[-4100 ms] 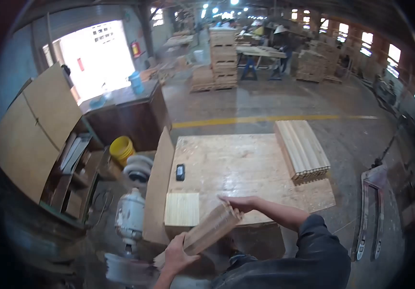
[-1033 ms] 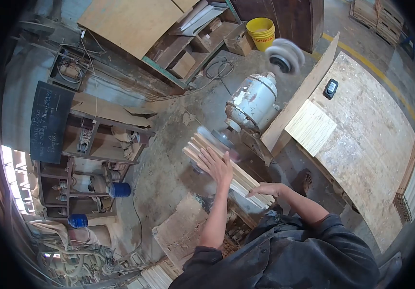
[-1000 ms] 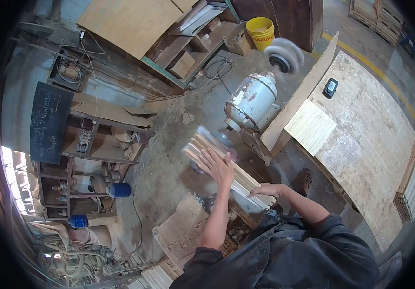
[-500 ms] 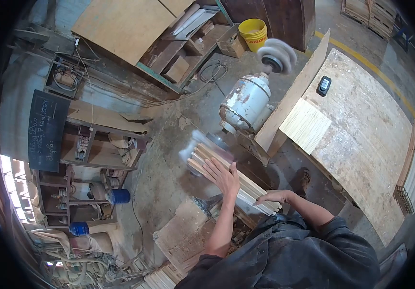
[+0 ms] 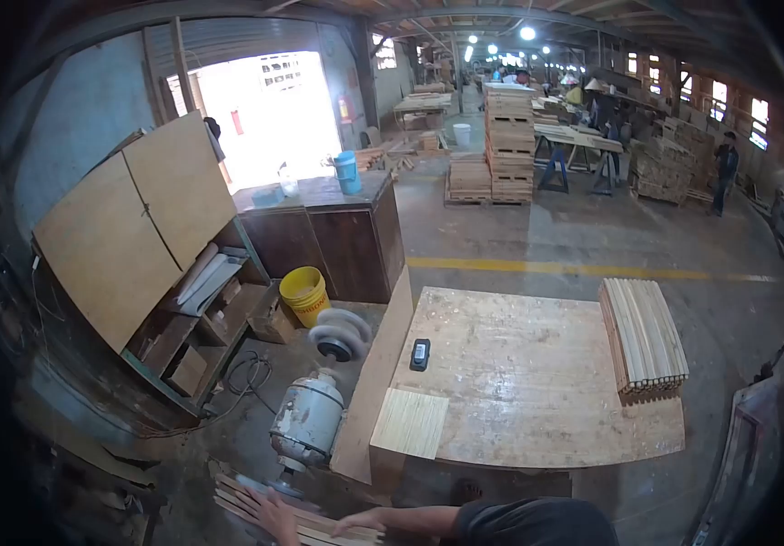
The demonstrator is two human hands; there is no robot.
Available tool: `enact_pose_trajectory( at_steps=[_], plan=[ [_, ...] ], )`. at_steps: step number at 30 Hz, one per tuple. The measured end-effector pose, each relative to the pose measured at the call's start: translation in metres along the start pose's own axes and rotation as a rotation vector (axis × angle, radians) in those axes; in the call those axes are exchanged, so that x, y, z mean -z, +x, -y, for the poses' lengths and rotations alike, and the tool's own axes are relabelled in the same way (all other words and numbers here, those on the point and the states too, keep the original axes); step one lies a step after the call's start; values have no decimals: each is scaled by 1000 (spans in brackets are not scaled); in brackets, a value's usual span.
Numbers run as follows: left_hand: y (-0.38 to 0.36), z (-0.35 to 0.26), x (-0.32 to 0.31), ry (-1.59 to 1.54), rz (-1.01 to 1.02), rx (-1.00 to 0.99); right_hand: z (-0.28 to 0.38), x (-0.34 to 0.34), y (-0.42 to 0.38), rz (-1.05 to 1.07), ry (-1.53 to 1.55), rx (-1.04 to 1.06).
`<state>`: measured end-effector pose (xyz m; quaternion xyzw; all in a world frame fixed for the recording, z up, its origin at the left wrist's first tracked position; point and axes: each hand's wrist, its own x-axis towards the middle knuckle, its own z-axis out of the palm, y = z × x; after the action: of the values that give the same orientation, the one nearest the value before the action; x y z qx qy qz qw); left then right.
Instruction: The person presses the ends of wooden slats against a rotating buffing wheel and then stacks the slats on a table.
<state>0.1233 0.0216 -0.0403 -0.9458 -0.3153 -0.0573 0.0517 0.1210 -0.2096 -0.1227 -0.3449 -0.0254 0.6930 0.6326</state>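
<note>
Here, hands [image 5: 277, 519] on strips [image 5: 315, 525], floor [image 5: 492, 233] beyond table edge [image 5: 501, 298]

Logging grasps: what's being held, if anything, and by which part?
Wooden slats: left hand spread over their top toward one end, right hand gripping near the other.

We have carried the wooden strips [image 5: 319, 528] from the near edge of the worktop [image 5: 519, 373] left to the near wheel [image 5: 275, 486], our left hand [image 5: 275, 517] now spread over them. Our view has lifted, losing the chalkboard and gaining a person [image 5: 726, 173] far right.
</note>
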Motion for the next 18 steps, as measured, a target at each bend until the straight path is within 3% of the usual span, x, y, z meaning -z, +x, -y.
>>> enact_pose_trajectory(
  at_steps=[1, 2, 5, 7, 8, 10, 11, 13, 15, 17, 18],
  plan=[
    [10, 8, 6, -257, -31, -38, 2, 19, 49, 110, -126, 82],
    [16, 12, 1, -274, -42, -37, 10, 16, 42, 100, -143, 84],
    [22, 10, -3, -196, -14, -40, 11, 4, 36, 7, -171, 0],
    [3, 0, 7, 78, 8, -53, -7, 6, 5, -51, -182, -73],
    [-9, -5, 14, 71, 15, -49, -9, 2, -6, -78, -178, -113],
    [-29, -15, 30, -262, -345, -174, -9, -19, -22, -133, -154, -190],
    [-33, -17, 33, -264, -333, -179, -1, -34, -33, -159, -138, -225],
    [-40, -20, 34, -343, 25, -39, 0, -47, -48, -190, -108, -260],
    [-51, -13, 36, -375, -8, -3, 0, -48, -56, -205, -132, -287],
    [-70, 0, 17, -401, -27, 62, -13, -27, -46, -146, -113, -231],
    [-85, 15, -13, -590, -228, 80, -30, 9, -22, 31, -259, -22]
  ],
)
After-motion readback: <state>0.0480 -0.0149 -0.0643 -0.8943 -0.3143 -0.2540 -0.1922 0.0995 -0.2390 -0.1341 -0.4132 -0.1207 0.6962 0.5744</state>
